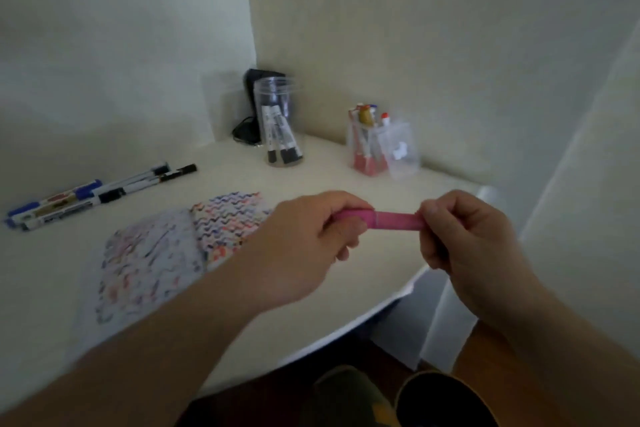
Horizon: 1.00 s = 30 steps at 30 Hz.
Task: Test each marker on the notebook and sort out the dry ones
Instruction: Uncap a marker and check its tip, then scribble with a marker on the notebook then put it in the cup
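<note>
A pink marker [388, 219] lies level between my two hands, above the desk's right front part. My left hand [304, 246] grips its left end with curled fingers. My right hand [460, 236] pinches its right end. An open notebook [162, 256] covered in coloured squiggles lies on the desk to the left of my hands. Several markers [97, 196] with blue and black caps lie in a row at the far left. A clear round jar [278, 121] at the back holds black-tipped markers. A clear square holder [372, 142] at the back right holds several more.
The white desk [242, 177] sits in a wall corner, with its curved front edge running under my arms. A black device with a cable [251, 104] stands behind the round jar. An empty clear box [403, 152] stands beside the square holder. The floor shows below the desk edge.
</note>
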Motion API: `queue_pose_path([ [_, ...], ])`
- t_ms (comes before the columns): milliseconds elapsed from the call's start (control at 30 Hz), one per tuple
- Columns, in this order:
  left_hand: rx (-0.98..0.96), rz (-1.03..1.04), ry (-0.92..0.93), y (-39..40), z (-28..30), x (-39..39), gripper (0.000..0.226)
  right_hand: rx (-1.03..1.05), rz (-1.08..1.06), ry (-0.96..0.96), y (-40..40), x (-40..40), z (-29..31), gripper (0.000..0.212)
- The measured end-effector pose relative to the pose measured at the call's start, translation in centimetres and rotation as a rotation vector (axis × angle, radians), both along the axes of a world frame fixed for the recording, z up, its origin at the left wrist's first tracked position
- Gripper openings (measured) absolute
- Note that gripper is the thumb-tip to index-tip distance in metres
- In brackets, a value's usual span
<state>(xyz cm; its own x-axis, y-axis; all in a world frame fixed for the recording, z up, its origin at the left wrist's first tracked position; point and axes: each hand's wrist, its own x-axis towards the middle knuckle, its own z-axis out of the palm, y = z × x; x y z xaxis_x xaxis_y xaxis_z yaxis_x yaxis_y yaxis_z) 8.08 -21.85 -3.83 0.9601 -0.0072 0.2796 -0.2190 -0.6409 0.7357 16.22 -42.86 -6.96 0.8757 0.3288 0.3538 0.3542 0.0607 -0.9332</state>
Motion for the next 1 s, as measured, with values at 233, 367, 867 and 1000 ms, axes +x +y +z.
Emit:
queue_pose_path([
  [233, 0.072, -0.116, -0.106, -13.5, -6.5, -0.3, 0.019, 0.030, -0.270, 0.126, -11.8, -3.8, -5.2, 0.035],
  [367, 0.056, -0.223, 0.137, -16.6, -12.1, 1.5, 0.020, -0.107, -0.323, 0.262, -15.5, -4.1, -10.7, 0.033],
  [867, -0.263, 0.104, 1.003, -19.6, -33.0, 5.4, 0.036, 0.162, -0.540, 1.332, -17.3, -5.4, -35.5, 0.023],
  [1000, -0.153, 0.082, 1.056, -19.3, -34.6, 6.7, 0.046, 0.234, -0.599, 1.431, -17.8, -4.9, -36.6, 0.023],
])
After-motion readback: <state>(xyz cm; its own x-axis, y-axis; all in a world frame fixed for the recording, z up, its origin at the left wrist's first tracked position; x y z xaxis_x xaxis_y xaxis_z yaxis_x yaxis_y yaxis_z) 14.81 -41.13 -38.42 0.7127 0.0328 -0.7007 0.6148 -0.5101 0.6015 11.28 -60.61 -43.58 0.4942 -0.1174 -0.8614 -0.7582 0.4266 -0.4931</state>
